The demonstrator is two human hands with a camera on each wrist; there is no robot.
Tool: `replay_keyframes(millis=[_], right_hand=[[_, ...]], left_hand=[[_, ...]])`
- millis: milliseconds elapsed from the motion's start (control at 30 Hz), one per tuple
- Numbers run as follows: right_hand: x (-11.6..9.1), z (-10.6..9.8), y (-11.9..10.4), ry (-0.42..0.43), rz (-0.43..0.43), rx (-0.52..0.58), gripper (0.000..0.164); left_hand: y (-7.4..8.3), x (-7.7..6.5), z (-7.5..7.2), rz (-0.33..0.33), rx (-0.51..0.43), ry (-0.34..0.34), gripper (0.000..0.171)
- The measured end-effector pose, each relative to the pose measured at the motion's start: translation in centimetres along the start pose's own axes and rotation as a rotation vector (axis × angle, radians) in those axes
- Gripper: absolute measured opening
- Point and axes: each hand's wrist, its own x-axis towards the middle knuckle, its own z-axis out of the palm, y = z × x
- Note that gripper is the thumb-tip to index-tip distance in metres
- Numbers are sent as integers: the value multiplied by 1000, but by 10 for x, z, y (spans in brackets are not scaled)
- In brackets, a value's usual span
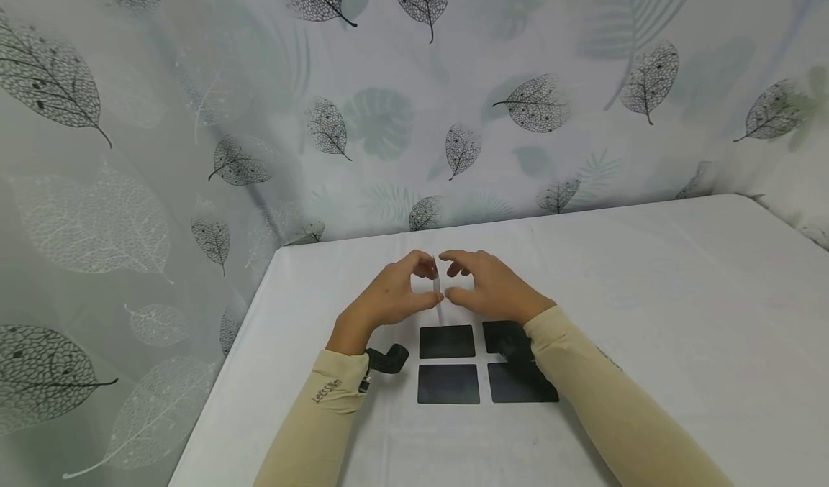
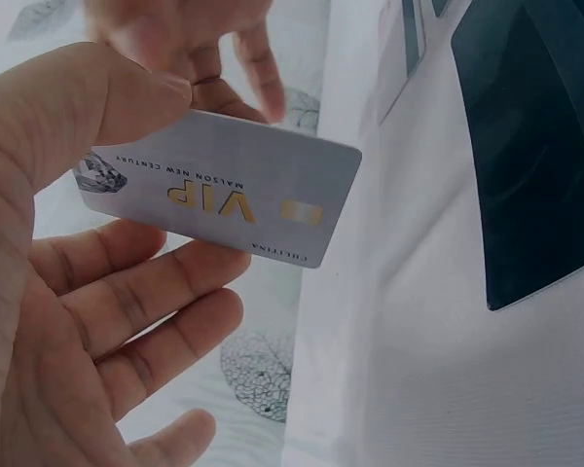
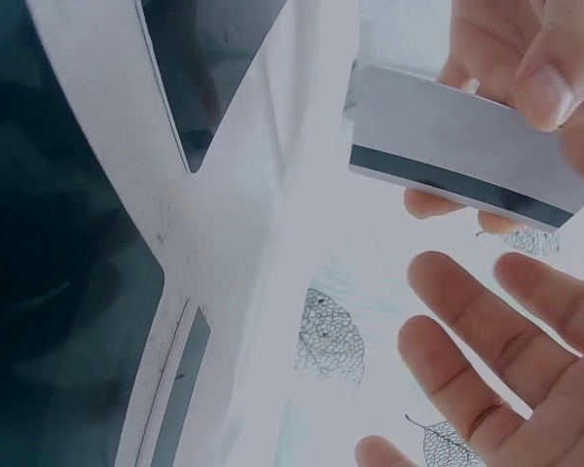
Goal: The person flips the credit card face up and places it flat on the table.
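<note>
Between thumb and fingers, the left hand (image 1: 391,294) pinches a white plastic VIP card (image 2: 219,185) by its long edges, held up above the table. Gold "VIP" lettering, a gold chip and small print mark the face in the left wrist view. The card's back, with a dark magnetic stripe, shows in the right wrist view. Close by on the right, the right hand (image 1: 497,287) has its fingers spread and loosely bent, with a small gap to the card in the head view. Below the hands, black rectangular cards (image 1: 447,342) lie on the table, partly hidden by the right wrist.
The table (image 1: 648,293) has a white cover. Behind it and on the left hang leaf-patterned curtains (image 1: 388,62). Each wrist wears a black camera mount, the left one (image 1: 388,359) near the black cards.
</note>
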Motion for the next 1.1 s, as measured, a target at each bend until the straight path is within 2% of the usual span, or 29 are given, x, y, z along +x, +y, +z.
replay_keyframes(millis=[167,433,567,1100], right_hand=[[-1,-1,-2,35,-9,32,66],[1,-1,2,57,-82,34,52],[0,-2,3,52,-98,39,54],[0,-3,2,26,-40,57,53]], left_hand=[[1,0,2,-3,11,-14,46],[5,0,4,10,55,-25,50],[6,1,4,30,74,-20,49],[6,1,4,55,120,-10,52]])
